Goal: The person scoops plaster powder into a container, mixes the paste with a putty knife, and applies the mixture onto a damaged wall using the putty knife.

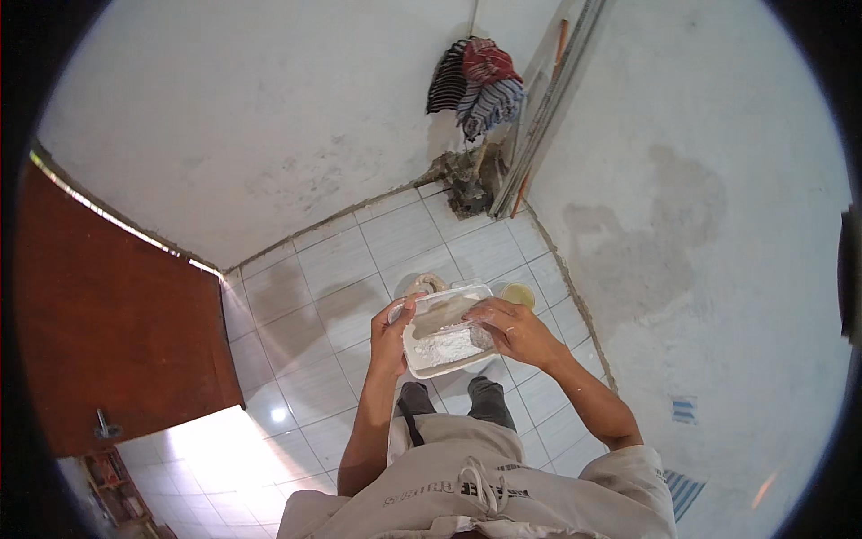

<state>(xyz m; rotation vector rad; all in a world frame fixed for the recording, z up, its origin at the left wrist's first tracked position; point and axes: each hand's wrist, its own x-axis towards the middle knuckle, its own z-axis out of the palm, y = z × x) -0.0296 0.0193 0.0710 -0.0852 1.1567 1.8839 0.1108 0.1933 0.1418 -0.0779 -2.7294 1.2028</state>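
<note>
A white rectangular plastic tub (460, 366) is held up in front of me, above the tiled floor. White powder or paste (443, 347) lies inside it, and the tub's inner walls are smeared. My left hand (390, 336) is closed around the left rim, thumb over the edge. Over the right side reaches my right hand (510, 329), with its bent fingers down inside the tub. Whether those fingers pinch some of the white material is too small to tell. Pale residue shows on the right hand.
Beyond the tub, a beige ring-shaped thing (427, 284) and a round yellowish container (518, 294) stand on the floor. Long poles (548, 108) lean in the corner beside hanging striped cloths (485, 85). A brown door (117, 314) is at left.
</note>
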